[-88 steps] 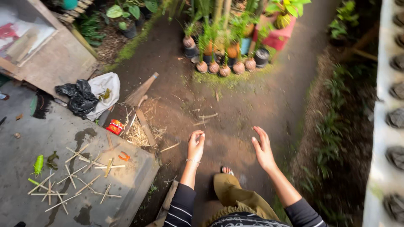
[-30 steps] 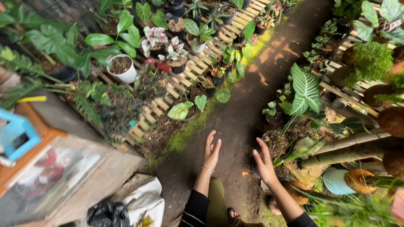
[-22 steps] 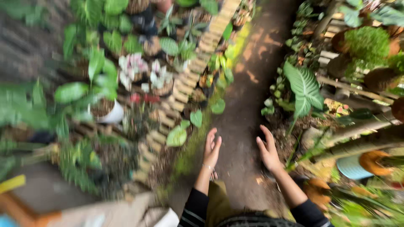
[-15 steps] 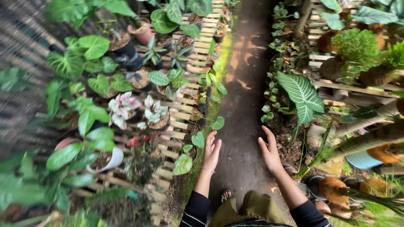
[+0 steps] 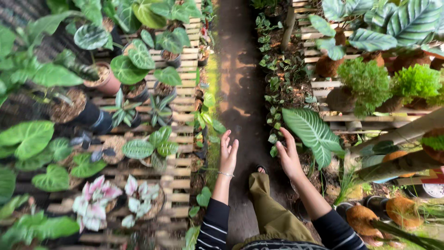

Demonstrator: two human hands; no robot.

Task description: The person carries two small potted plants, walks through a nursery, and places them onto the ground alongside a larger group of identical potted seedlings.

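Note:
My left hand (image 5: 228,154) is raised in front of me, palm turned inward, fingers apart and holding nothing; a thin bracelet circles its wrist. My right hand (image 5: 288,156) is held out beside it, also empty with fingers spread. Both hover above a dark dirt path (image 5: 240,88) that runs straight ahead between plant beds. My olive trouser leg (image 5: 268,208) and a sandalled foot show below the hands. The right hand is close to a large striped green leaf (image 5: 314,134).
Potted plants stand on a wooden slat rack (image 5: 182,115) on the left, among them pink-and-white leafed ones (image 5: 99,199). On the right, another slatted shelf (image 5: 351,118) carries bushy green plants (image 5: 367,83) and brown husk pots (image 5: 400,208). Small seedlings (image 5: 282,78) edge the path.
The view has swung from a concrete slab and black bag round to the path between plant racks. Both hands stayed raised and empty while I stepped forward along the path.

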